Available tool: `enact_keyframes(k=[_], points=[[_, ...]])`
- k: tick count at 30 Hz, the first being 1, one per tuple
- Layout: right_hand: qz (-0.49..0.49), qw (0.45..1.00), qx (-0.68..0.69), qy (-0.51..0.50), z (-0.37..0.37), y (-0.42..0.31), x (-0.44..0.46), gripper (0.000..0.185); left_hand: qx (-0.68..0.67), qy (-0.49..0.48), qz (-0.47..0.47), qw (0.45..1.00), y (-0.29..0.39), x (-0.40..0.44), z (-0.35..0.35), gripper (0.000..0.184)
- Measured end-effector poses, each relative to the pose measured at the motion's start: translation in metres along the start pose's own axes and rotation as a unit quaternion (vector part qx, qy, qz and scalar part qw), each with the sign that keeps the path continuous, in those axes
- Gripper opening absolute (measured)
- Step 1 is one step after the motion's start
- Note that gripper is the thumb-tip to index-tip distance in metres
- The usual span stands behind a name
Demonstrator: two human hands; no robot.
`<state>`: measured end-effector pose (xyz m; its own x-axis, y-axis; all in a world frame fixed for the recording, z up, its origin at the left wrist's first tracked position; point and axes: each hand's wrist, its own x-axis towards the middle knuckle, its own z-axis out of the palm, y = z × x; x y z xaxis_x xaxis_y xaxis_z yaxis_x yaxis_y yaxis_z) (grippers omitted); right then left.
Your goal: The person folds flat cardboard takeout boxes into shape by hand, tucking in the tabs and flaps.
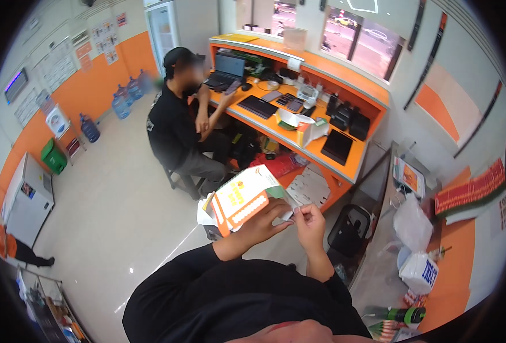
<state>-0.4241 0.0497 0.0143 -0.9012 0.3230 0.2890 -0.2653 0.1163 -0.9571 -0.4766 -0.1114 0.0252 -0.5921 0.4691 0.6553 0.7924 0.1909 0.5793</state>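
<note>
In front of my chest is a white and orange printed cardboard box [242, 194] with yellow lettering and a green patch near its far right corner. My left hand [268, 220] lies against its near right side, fingers bent around the edge. My right hand [309, 224] is closed in a pinch at the right end, close to the left fingertips. A thin pale flap or strip shows between the hands; exactly what the right fingers hold is too small to make out. White paper [206, 212] sticks out at the box's left end.
A seated person [178, 123] with a phone is beside the orange counter [344, 167]. On it are a laptop [228, 67], a black tablet [337, 147] and an opened carton [309, 131]. At right, a side table [373, 251] holds a plastic bag [413, 222]. A black backpack [349, 230] stands below.
</note>
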Motion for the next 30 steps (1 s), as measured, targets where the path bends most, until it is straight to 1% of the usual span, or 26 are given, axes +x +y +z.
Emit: enact_keyframes(k=[1, 2, 4, 5, 6, 7, 8, 9, 10, 11, 12, 13, 14, 15, 16, 18, 19, 20, 22, 24, 25, 26, 28, 30], points=[[-0.003, 1.000, 0.003, -0.014, 0.002, 0.001, 0.001, 0.010, 0.019, 0.007, 0.025, 0.999, -0.008, -0.003, -0.002, 0.034], [0.011, 1.000, 0.014, -0.024, 0.004, 0.003, 0.002, 0.011, 0.028, 0.017, 0.020, 0.999, -0.013, -0.008, -0.004, 0.034], [0.023, 0.998, 0.028, -0.047, 0.011, 0.007, 0.004, 0.012, 0.042, -0.001, 0.015, 0.999, -0.018, -0.018, -0.016, 0.028], [0.040, 0.996, 0.041, -0.071, 0.016, 0.009, 0.005, 0.012, 0.046, -0.006, -0.009, 0.999, -0.022, -0.026, -0.018, 0.023], [0.057, 0.992, 0.054, -0.094, 0.021, 0.009, 0.007, 0.016, 0.053, 0.002, -0.014, 0.998, -0.022, -0.032, -0.024, 0.023], [0.055, 0.991, 0.055, -0.105, 0.025, -0.002, 0.008, 0.016, 0.006, -0.043, -0.079, 0.996, -0.021, -0.038, -0.030, 0.023], [-0.073, 0.986, -0.087, -0.121, 0.028, -0.020, 0.006, 0.021, -0.042, -0.087, -0.143, 0.985, -0.020, -0.044, -0.037, 0.023], [-0.202, 0.945, -0.223, -0.132, 0.031, -0.032, 0.006, 0.028, -0.067, -0.126, -0.139, 0.980, -0.021, -0.049, -0.045, 0.022], [-0.207, 0.943, -0.218, -0.144, 0.031, -0.035, 0.009, 0.028, -0.060, -0.115, -0.145, 0.981, -0.018, -0.053, -0.050, 0.022], [-0.264, 0.901, -0.264, -0.219, 0.028, -0.035, 0.012, 0.032, -0.100, -0.154, -0.207, 0.961, -0.014, -0.057, -0.056, 0.021], [-0.324, 0.847, -0.303, -0.294, 0.028, -0.032, 0.015, 0.037, -0.139, -0.185, -0.271, 0.935, -0.009, -0.064, -0.063, 0.021], [-0.266, 0.865, -0.248, -0.344, 0.029, -0.017, 0.015, 0.035, -0.146, -0.168, -0.264, 0.939, -0.013, -0.074, -0.062, 0.021], [-0.209, 0.867, -0.248, -0.378, 0.026, -0.005, 0.012, 0.033, -0.141, -0.178, -0.266, 0.937, -0.019, -0.081, -0.061, 0.021], [-0.154, 0.861, -0.251, -0.414, 0.025, 0.007, 0.010, 0.032, -0.158, -0.167, -0.249, 0.941, -0.019, -0.087, -0.060, 0.021], [-0.153, 0.865, -0.250, -0.408, 0.027, 0.008, 0.008, 0.030, -0.173, -0.153, -0.230, 0.946, -0.020, -0.091, -0.062, 0.021], [-0.135, 0.859, -0.212, -0.447, 0.030, 0.006, 0.004, 0.027, -0.127, -0.211, -0.224, 0.943, -0.011, -0.087, -0.073, 0.022], [-0.122, 0.849, -0.201, -0.473, 0.031, 0.008, 0.001, 0.025, -0.129, -0.216, -0.227, 0.941, -0.011, -0.089, -0.073, 0.023], [-0.164, 0.836, -0.210, -0.480, 0.031, 0.013, 0.000, 0.024, -0.135, -0.224, -0.228, 0.938, -0.010, -0.092, -0.071, 0.024], [-0.192, 0.795, -0.265, -0.511, 0.033, 0.007, -0.006, 0.021, -0.108, -0.187, -0.237, 0.947, -0.002, -0.095, -0.076, 0.023], [-0.200, 0.781, -0.235, -0.543, 0.037, -0.003, -0.012, 0.018, -0.124, -0.234, -0.264, 0.927, 0.010, -0.096, -0.084, 0.021], [-0.192, 0.778, -0.208, -0.561, 0.037, -0.008, -0.017, 0.016, -0.153, -0.231, -0.261, 0.925, 0.016, -0.097, -0.088, 0.019], [-0.182, 0.774, -0.181, -0.578, 0.038, -0.012, -0.022, 0.014, -0.149, -0.223, -0.263, 0.927, 0.015, -0.100, -0.088, 0.019], [-0.196, 0.760, -0.173, -0.596, 0.042, -0.012, -0.022, 0.014, -0.171, -0.234, -0.265, 0.920, 0.010, -0.111, -0.078, 0.020], [-0.210, 0.747, -0.170, -0.607, 0.045, -0.010, -0.022, 0.015, -0.160, -0.244, -0.263, 0.920, 0.003, -0.118, -0.064, 0.020]])
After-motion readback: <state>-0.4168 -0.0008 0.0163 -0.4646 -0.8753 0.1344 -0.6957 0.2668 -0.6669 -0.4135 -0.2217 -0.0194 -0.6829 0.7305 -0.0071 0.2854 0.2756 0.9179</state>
